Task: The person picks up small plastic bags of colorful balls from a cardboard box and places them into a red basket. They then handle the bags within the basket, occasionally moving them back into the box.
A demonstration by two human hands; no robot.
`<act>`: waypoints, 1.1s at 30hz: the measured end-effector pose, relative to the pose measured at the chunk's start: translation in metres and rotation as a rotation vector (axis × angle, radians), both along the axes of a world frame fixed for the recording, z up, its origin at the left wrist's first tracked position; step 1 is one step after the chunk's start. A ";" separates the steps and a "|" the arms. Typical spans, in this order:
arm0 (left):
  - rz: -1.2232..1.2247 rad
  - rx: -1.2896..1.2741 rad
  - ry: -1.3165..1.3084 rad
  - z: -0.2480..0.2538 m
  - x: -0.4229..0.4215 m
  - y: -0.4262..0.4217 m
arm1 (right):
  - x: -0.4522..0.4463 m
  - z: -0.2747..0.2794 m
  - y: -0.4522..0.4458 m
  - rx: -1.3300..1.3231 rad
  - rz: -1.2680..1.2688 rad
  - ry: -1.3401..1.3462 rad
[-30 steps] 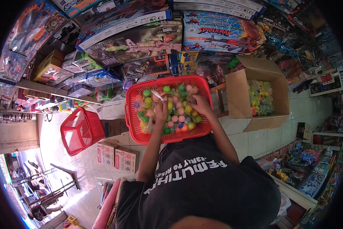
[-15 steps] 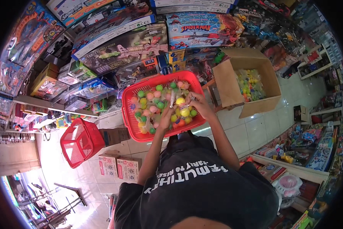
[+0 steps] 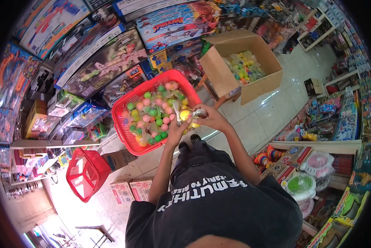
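My left hand and my right hand are closed on a clear plastic bag of yellow balls, one at either side of it. They hold it over the near right edge of a red plastic basket. Inside that basket lie many small balls in pink, green and yellow, partly wrapped in clear bags. My fingers and the crumpled plastic hide part of the held bag.
An open cardboard box with bagged colored balls stands right of the basket. Another red basket and printed cartons are on the tiled floor at left. Boxed toys fill the shelves ahead; toy fans stand at right.
The view has turned, so the basket and cardboard box appear further left. My hands, with the bag of yellow balls, have shifted from over the basket's middle toward its right edge.
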State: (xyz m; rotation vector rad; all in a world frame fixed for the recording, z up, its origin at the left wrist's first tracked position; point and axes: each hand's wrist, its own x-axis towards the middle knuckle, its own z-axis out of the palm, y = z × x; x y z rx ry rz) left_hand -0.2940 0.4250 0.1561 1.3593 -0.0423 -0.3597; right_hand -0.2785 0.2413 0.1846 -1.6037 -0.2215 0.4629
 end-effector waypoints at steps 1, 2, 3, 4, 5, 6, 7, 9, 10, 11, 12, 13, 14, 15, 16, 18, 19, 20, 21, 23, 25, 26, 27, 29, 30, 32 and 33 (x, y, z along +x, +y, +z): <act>-0.007 -0.031 -0.022 -0.008 0.001 -0.007 | -0.002 0.001 -0.005 0.024 -0.027 -0.012; -0.011 -0.062 -0.044 -0.014 0.002 -0.013 | -0.004 0.002 -0.010 0.049 -0.051 -0.026; -0.021 -0.061 -0.049 -0.009 0.003 -0.022 | -0.004 0.000 -0.017 0.051 -0.061 -0.031; -0.006 -0.045 -0.095 -0.004 0.003 -0.032 | -0.004 -0.004 -0.026 0.051 -0.060 -0.041; 0.010 -0.029 -0.140 0.002 0.003 -0.040 | -0.004 -0.006 -0.035 0.052 -0.059 -0.050; -0.037 -0.052 -0.121 0.013 0.002 -0.046 | -0.005 -0.005 -0.043 0.055 -0.066 -0.053; -0.042 -0.049 -0.121 0.008 0.004 -0.053 | -0.007 -0.003 -0.051 0.057 -0.080 -0.083; -0.138 -0.024 -0.158 -0.002 0.009 -0.069 | -0.009 -0.001 -0.070 0.059 -0.089 -0.110; -0.167 -0.012 -0.101 0.000 0.009 -0.077 | -0.009 0.000 -0.082 0.035 -0.091 -0.090; -0.163 -0.012 -0.101 -0.003 0.011 -0.087 | -0.009 0.000 -0.095 0.009 -0.092 -0.070; -0.192 0.033 -0.100 -0.005 0.013 -0.098 | -0.009 -0.002 -0.107 0.009 -0.088 -0.071; -0.221 0.077 -0.099 -0.007 0.015 -0.110 | -0.008 -0.006 -0.120 -0.084 -0.095 -0.163; -0.216 0.099 -0.132 -0.009 0.017 -0.124 | -0.007 -0.010 -0.135 -0.176 -0.103 -0.254; -0.212 0.099 -0.134 -0.011 0.017 -0.139 | -0.004 -0.018 -0.149 -0.176 -0.100 -0.256; -0.183 0.073 -0.119 -0.015 0.014 -0.155 | -0.001 -0.025 -0.163 -0.195 -0.094 -0.338; -0.158 0.037 -0.076 -0.013 0.014 -0.186 | 0.001 -0.026 -0.192 -0.213 -0.088 -0.421; -0.158 0.038 -0.074 -0.014 0.014 -0.200 | 0.000 -0.018 -0.205 -0.205 -0.083 -0.376; -0.170 0.053 -0.089 -0.015 0.014 -0.212 | -0.001 -0.013 -0.217 -0.196 -0.077 -0.332; -0.182 0.067 -0.106 -0.016 0.015 -0.224 | 0.000 -0.014 -0.229 -0.195 -0.078 -0.331; -0.185 0.076 -0.119 -0.016 0.017 -0.247 | 0.000 -0.016 -0.252 -0.217 -0.072 -0.292; -0.196 0.081 -0.134 -0.017 0.020 -0.268 | -0.001 -0.009 -0.269 -0.212 -0.100 -0.257; -0.206 0.101 -0.098 -0.020 0.022 -0.276 | -0.003 -0.007 -0.277 -0.205 -0.123 -0.220; -0.216 0.122 -0.062 -0.020 0.024 -0.283 | -0.004 -0.007 -0.284 -0.207 -0.131 -0.217; -0.227 0.143 -0.066 -0.017 0.028 -0.296 | -0.004 -0.007 -0.298 -0.191 -0.140 -0.211; -0.205 0.134 -0.070 -0.015 0.030 -0.302 | -0.004 -0.007 -0.305 -0.193 -0.146 -0.212; -0.202 0.162 -0.075 -0.015 0.039 -0.312 | 0.000 -0.006 -0.317 -0.154 -0.135 -0.157; -0.207 0.162 -0.078 -0.014 0.043 -0.317 | 0.004 -0.005 -0.323 -0.155 -0.140 -0.159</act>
